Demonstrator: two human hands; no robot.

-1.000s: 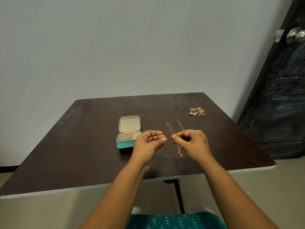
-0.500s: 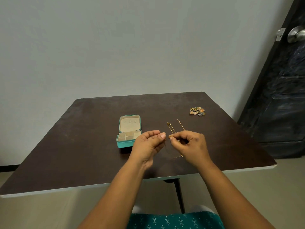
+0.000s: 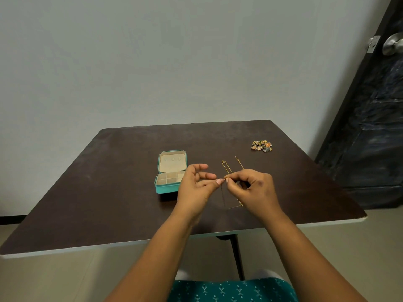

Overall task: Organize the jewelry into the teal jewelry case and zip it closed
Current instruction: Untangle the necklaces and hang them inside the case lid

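The teal jewelry case [image 3: 170, 177] is sitting open on the dark table [image 3: 109, 192], with its lid tipped back and its little boxes inside showing. I am seeing no jewelry in the parts of it that show, so the job is looking like it is only just starting. The zip is still to be done too.

The right hand [image 3: 254, 190] is pinching a thin gold chain [image 3: 227, 168] between thumb and first finger, with the other fingers curled in. The left hand [image 3: 197, 186] is right beside it, fingertips almost meeting the right ones. It may be pinching the chain too, but the chain is so thin there that I cannot tell for sure.

The chain is lying just right of the case, close to the near side of the table. It is making two long thin lines that are running away from the person, leaning a little to the left at the far end. Its two far ends are pointing at the wall, and the near part is hanging down under the right hand to the table.

A small heap of colorful jewelry [image 3: 261, 146] is waiting far off near the back right corner. It still needs to go in the case, and so does the chain.
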